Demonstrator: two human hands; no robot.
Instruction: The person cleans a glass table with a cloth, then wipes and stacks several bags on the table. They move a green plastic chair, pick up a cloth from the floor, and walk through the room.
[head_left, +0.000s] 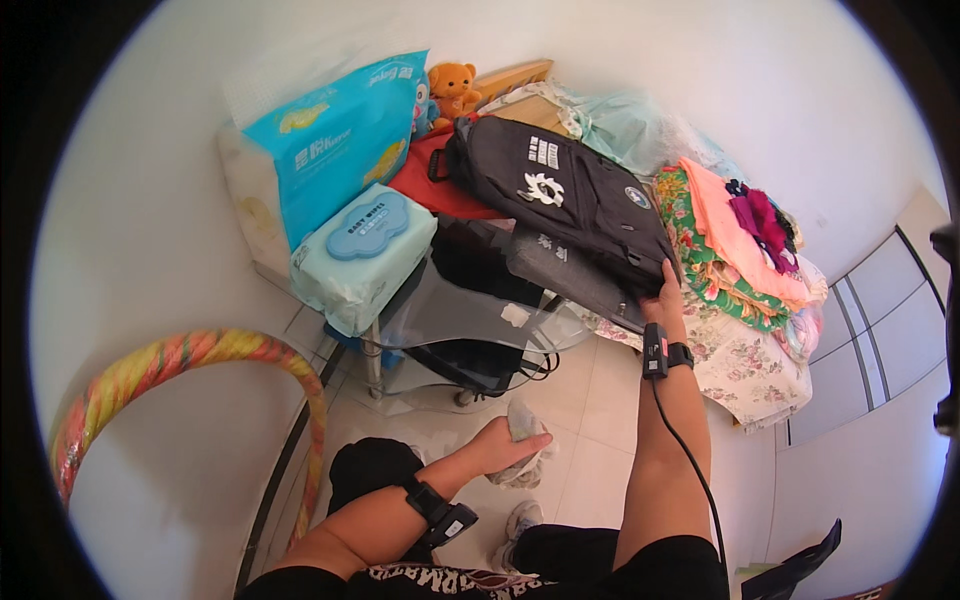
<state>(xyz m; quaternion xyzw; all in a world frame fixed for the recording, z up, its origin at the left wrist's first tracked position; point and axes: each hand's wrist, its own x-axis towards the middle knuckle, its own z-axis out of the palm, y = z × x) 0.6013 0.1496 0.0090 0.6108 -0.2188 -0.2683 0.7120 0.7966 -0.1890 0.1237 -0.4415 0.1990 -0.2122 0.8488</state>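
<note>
A crumpled light cloth (521, 450) is gripped in my left hand (506, 448), low over the tiled floor. My right hand (664, 298) reaches forward to the near lower corner of a black backpack (574, 199), its thumb on top of the corner and its other fingers mostly hidden. The backpack lies tilted above a grey bag or case (570, 266), close to the same hand. Beneath them stands a glass table (457, 300). A pack of baby wipes (367, 247) rests on the table's left side.
A large blue package (337, 142) stands behind the wipes. An orange teddy bear (452, 90) sits at the back beside a red bag (442, 176). Folded bedding (720, 255) is piled on the right. A wrapped hoop (202, 349) leans against the left wall. Cables hang beneath the tabletop.
</note>
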